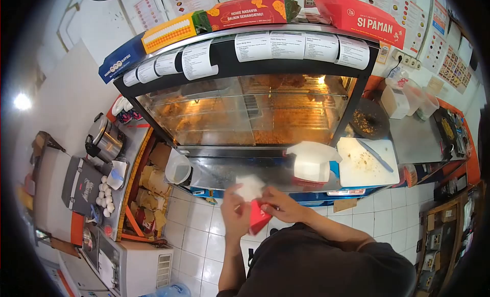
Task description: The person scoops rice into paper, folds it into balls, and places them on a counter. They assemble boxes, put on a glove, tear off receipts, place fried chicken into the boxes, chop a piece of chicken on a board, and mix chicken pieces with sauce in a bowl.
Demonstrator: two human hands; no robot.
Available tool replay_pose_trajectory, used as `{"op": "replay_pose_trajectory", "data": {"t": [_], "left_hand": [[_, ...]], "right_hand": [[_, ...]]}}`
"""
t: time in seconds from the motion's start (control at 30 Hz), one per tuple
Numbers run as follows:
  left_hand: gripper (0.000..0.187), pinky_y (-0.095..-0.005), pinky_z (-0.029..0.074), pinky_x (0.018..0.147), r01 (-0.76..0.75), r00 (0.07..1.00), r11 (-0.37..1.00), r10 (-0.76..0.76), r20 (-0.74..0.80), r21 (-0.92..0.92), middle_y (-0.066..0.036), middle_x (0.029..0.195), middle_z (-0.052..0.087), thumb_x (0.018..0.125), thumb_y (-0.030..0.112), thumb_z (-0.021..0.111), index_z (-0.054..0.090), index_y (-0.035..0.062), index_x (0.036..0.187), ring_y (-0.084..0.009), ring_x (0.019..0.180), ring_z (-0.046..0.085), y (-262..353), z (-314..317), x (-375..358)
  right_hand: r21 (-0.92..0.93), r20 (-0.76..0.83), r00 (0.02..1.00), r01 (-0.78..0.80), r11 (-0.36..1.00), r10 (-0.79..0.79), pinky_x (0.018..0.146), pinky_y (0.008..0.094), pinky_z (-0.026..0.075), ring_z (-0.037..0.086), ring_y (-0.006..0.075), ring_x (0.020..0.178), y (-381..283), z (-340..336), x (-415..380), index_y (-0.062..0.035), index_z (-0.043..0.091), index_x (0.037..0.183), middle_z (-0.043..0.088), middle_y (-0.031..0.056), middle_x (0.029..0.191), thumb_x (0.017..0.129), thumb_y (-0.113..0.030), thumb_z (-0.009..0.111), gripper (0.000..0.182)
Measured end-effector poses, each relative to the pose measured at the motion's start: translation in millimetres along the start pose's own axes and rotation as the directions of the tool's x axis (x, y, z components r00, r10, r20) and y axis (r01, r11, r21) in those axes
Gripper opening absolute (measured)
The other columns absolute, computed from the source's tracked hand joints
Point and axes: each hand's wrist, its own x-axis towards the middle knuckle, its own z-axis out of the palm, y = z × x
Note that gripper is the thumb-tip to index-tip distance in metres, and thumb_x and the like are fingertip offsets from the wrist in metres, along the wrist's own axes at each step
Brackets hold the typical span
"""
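A small red carton [260, 218] is held in front of my body, tilted, with white paper [250, 187] rising from its far end. My right hand [281, 205] is closed on the carton's right side, the thumb over its near face. On the other side, my left hand [236, 213] has its fingers curled at the paper's left edge, its palm close against the carton; motion blur softens its fingertips. Beyond my right hand, on the steel counter, stands an open paper-lined box [311, 169] with a red base.
A lit glass display cabinet [255, 113] with fried food stands ahead. A knife [375, 155] lies on a white cutting board [365, 169] at right. A clear container [178, 168] is at the counter's left end. Several eggs [105, 197] and a pot [106, 136] sit further left.
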Motion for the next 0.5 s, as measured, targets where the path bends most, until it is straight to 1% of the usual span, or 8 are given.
{"op": "replay_pose_trajectory", "data": {"t": [0.03, 0.1, 0.17, 0.23, 0.33, 0.37, 0.47, 0.5], "left_hand": [[0.011, -0.0277, 0.048, 0.067, 0.056, 0.996, 0.989, -0.066, -0.068, -0.139, -0.015, 0.115, 0.06, 0.077, -0.001, 0.057, 0.049, -0.0006, 0.071, -0.0169, 0.079, 0.059, -1, -9, 0], [0.008, -0.0261, 0.048, 0.067, -0.098, 0.994, 0.995, 0.098, -0.041, 0.019, -0.014, 0.12, 0.057, 0.079, -0.001, 0.056, 0.052, -0.002, 0.071, -0.0146, 0.083, 0.058, -12, -27, 1], [0.005, -0.0283, 0.049, 0.068, 0.281, 0.956, 0.958, -0.275, 0.101, -0.051, -0.015, 0.122, 0.056, 0.08, -0.002, 0.054, 0.056, -0.0029, 0.076, -0.0168, 0.086, 0.058, -19, -35, -5], [0.009, -0.0292, 0.05, 0.067, 0.265, 0.958, 0.961, -0.253, 0.132, -0.08, -0.014, 0.109, 0.061, 0.085, 0.004, 0.055, 0.058, -0.0033, 0.081, -0.0183, 0.078, 0.059, -22, -40, -10], [0.023, -0.0284, 0.05, 0.068, 0.346, 0.887, 0.886, -0.416, 0.201, 0.31, -0.01, 0.083, 0.067, 0.094, 0.02, 0.058, 0.061, -0.0028, 0.088, -0.0151, 0.072, 0.061, -32, -74, -12], [0.019, -0.03, 0.051, 0.075, 0.517, 0.772, 0.836, -0.549, 0.321, 0.185, -0.009, 0.093, 0.069, 0.093, 0.016, 0.058, 0.062, -0.0025, 0.094, -0.0161, 0.083, 0.064, -51, -96, -14], [0.024, -0.0299, 0.05, 0.088, 0.462, 0.868, 0.769, -0.291, 0.402, -0.443, -0.008, 0.106, 0.068, 0.089, 0.006, 0.062, 0.061, 0.0001, 0.112, -0.016, 0.097, 0.064, -79, -102, -32], [0.034, -0.0327, 0.052, 0.087, 0.487, 0.865, 0.718, -0.319, 0.387, -0.497, -0.008, 0.109, 0.067, 0.089, 0.008, 0.065, 0.056, 0.0015, 0.122, -0.0175, 0.097, 0.065, -75, -84, -31]], "right_hand": [[0.04, 0.127, 0.991, 0.044, 0.998, -0.048, 0.079, 0.033, 0.046, 0.054, 0.026, 0.094, -1, 8, 3, -0.0012, 0.056, 0.122, 0.05, 0.0155, 0.111, 0.097, -0.024, 0.056, 0.034], [0.015, 0.126, 0.987, 0.102, 0.995, -0.103, 0.084, 0.0381, 0.046, 0.055, 0.0304, 0.095, -13, 15, 12, -0.0035, 0.049, 0.133, 0.045, 0.0162, 0.113, 0.093, -0.033, 0.062, 0.052], [-0.051, 0.064, 0.988, 0.14, 0.989, -0.137, 0.08, 0.0438, 0.05, 0.059, 0.0353, 0.096, -29, 21, 16, -0.0055, 0.043, 0.138, 0.045, 0.0176, 0.12, 0.09, -0.039, 0.064, 0.062], [-0.13, 0.178, 0.975, 0.159, 0.979, -0.135, 0.078, 0.0469, 0.052, 0.062, 0.0402, 0.092, -15, 25, 15, -0.0061, 0.039, 0.139, 0.046, 0.0195, 0.124, 0.089, -0.045, 0.062, 0.068], [-0.282, 0.299, 0.953, 0.031, 0.959, 0.057, 0.075, 0.045, 0.053, 0.063, 0.0397, 0.088, -3, 12, 15, -0.0052, 0.042, 0.137, 0.052, 0.0225, 0.123, 0.093, -0.049, 0.053, 0.063], [-0.284, 0.285, 0.957, 0.028, 0.958, 0.057, 0.075, 0.045, 0.053, 0.063, 0.0397, 0.088, 16, 9, 11, -0.0052, 0.042, 0.137, 0.052, 0.0225, 0.123, 0.093, -0.049, 0.053, 0.063], [-0.191, -0.079, 0.997, 0.001, 0.982, -0.016, 0.065, 0.041, 0.053, 0.065, 0.0328, 0.074, 57, 7, 7, -0.0022, 0.048, 0.129, 0.06, 0.0197, 0.104, 0.097, -0.05, 0.045, 0.057], [0.056, 0.024, 0.957, -0.288, 0.956, 0.287, 0.06, 0.0371, 0.05, 0.061, 0.0265, 0.066, 54, 0, 12, -0.0017, 0.054, 0.117, 0.06, 0.0151, 0.09, 0.099, -0.048, 0.041, 0.051]]}}
